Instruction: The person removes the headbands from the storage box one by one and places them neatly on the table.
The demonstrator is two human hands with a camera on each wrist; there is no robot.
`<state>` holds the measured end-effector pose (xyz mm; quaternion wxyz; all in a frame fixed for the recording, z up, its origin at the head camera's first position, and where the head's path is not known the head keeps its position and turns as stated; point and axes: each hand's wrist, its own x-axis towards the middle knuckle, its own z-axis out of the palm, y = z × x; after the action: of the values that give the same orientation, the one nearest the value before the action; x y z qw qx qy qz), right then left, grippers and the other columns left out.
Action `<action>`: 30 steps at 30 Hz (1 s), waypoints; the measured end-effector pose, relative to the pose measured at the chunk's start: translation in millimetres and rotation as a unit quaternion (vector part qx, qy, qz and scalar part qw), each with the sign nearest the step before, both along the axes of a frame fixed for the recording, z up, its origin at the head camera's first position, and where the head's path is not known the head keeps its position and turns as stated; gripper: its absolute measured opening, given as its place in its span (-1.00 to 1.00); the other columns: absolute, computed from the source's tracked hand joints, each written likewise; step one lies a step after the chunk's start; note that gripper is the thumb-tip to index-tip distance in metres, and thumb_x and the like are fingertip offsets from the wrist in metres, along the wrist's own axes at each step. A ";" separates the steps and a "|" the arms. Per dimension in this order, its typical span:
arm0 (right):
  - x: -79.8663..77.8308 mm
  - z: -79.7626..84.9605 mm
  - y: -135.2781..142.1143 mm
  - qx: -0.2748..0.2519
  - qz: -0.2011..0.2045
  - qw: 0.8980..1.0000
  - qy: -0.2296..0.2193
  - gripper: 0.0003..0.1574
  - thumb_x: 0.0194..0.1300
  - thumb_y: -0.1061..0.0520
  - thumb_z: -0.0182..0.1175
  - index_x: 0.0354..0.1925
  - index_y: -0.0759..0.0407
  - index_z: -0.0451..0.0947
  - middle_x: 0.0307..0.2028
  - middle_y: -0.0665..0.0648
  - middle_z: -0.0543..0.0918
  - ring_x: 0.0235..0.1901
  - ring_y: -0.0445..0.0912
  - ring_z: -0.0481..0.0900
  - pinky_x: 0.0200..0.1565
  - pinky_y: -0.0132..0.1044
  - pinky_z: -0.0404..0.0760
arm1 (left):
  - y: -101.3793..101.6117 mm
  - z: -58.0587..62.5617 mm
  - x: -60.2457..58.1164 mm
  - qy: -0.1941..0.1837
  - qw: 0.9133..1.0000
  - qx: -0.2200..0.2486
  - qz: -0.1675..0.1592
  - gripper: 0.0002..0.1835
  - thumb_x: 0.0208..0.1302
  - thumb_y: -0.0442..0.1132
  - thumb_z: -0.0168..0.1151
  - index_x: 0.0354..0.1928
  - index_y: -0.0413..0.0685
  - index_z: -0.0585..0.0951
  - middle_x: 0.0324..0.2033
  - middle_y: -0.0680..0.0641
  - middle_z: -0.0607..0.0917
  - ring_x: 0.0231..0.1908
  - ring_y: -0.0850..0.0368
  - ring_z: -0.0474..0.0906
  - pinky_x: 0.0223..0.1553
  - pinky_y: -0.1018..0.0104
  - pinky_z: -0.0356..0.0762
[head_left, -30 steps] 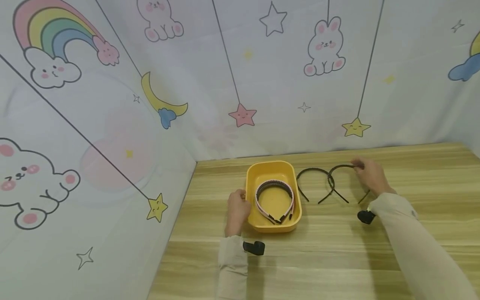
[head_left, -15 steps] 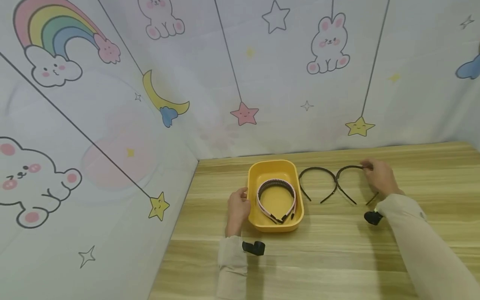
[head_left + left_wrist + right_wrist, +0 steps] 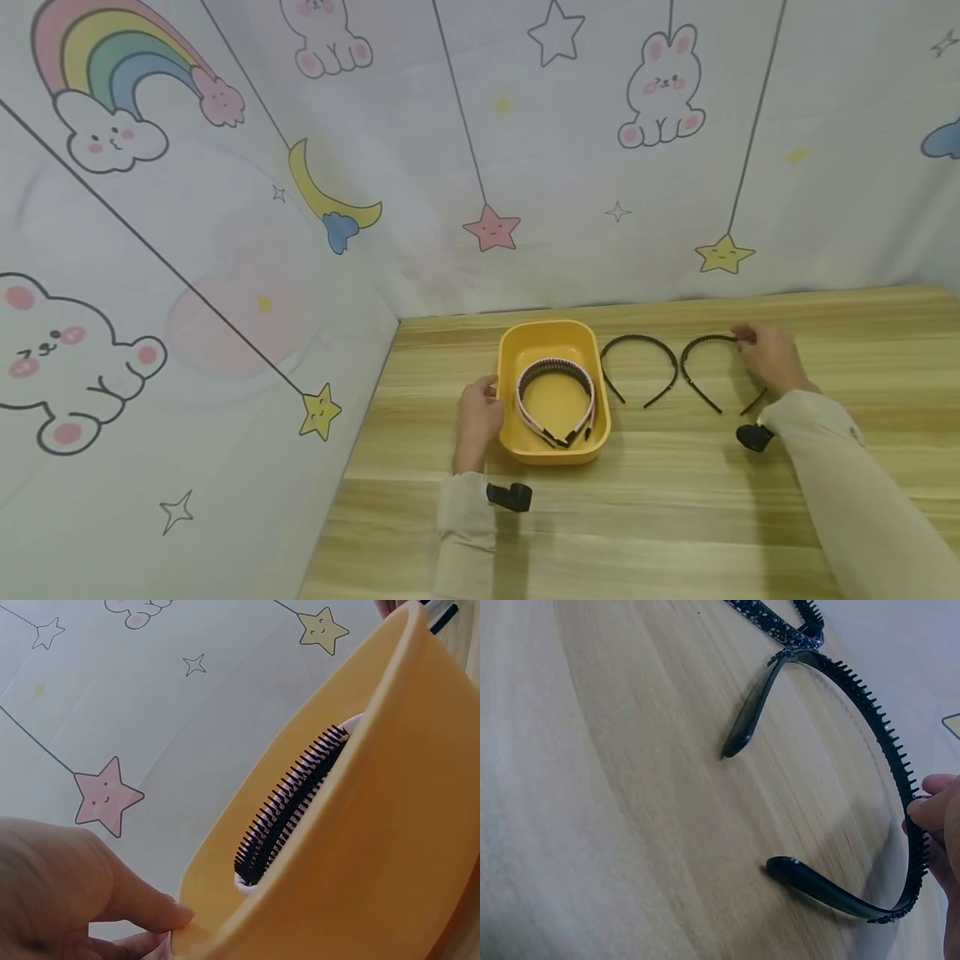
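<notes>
My left hand (image 3: 480, 417) grips the left wall of a yellow plastic basin (image 3: 551, 457), thumb over the rim in the left wrist view. Inside the basin lies a pale pink headband (image 3: 555, 364) with black comb teeth; the crossing ends suggest more than one band there. On the right, my right hand (image 3: 774, 360) pinches the top of a thin black toothed headband (image 3: 890, 748) between thumb and fingers. Left of it, close by the basin, lies another black headband (image 3: 769, 622) with pale speckles. Whether the two black bands touch, I cannot tell.
All of this stands on a wood-grain table (image 3: 637, 508). Behind it and along its left side hangs a white cloth (image 3: 585, 167) printed with rabbits and stars. A small black camera (image 3: 510, 497) is worn on each wrist.
My right hand has drawn its black headband to the right, out of its overlap with the other black one. The left hand keeps its hold on the basin. The head view has shifted slightly.
</notes>
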<state>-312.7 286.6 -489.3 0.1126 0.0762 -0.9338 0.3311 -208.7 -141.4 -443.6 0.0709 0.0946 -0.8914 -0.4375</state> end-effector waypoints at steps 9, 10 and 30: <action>-1.0 -1.1 -1.8 0.006 0.004 1.000 0.001 -0.66 0.23 0.40 -0.03 -0.02 0.51 0.44 -0.11 0.52 0.52 -0.12 0.35 0.45 -0.15 0.15 0.42 | 0.6 2.3 0.4 0.005 1.000 -0.002 -0.004 -0.49 -0.03 -0.56 -0.03 0.06 -0.28 0.53 -0.25 -0.24 0.63 -0.25 -0.04 0.57 -0.25 0.17 0.55; -1.2 -1.1 -1.9 0.006 0.004 1.000 0.003 -0.66 0.24 0.40 -0.03 -0.02 0.51 0.44 -0.12 0.51 0.52 -0.12 0.35 0.45 -0.15 0.15 0.42 | 0.7 2.7 0.3 0.004 1.000 -0.002 -0.004 -0.49 -0.03 -0.57 -0.03 0.06 -0.28 0.53 -0.25 -0.24 0.63 -0.26 -0.04 0.58 -0.26 0.17 0.56; 0.7 8.9 -12.2 -0.028 0.011 1.000 0.001 -0.58 0.31 0.27 -0.02 0.06 0.55 0.34 -0.03 0.54 0.45 -0.04 0.34 0.41 -0.05 0.18 0.37 | 0.9 1.5 -1.4 -0.005 1.000 0.006 -0.004 -0.47 -0.05 -0.56 -0.03 0.07 -0.28 0.52 -0.25 -0.23 0.63 -0.25 -0.02 0.56 -0.27 0.20 0.55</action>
<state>-312.1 274.4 -480.3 0.1123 0.0837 -0.9230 0.3585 -210.1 -140.5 -442.1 0.0636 0.0937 -0.8897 -0.4423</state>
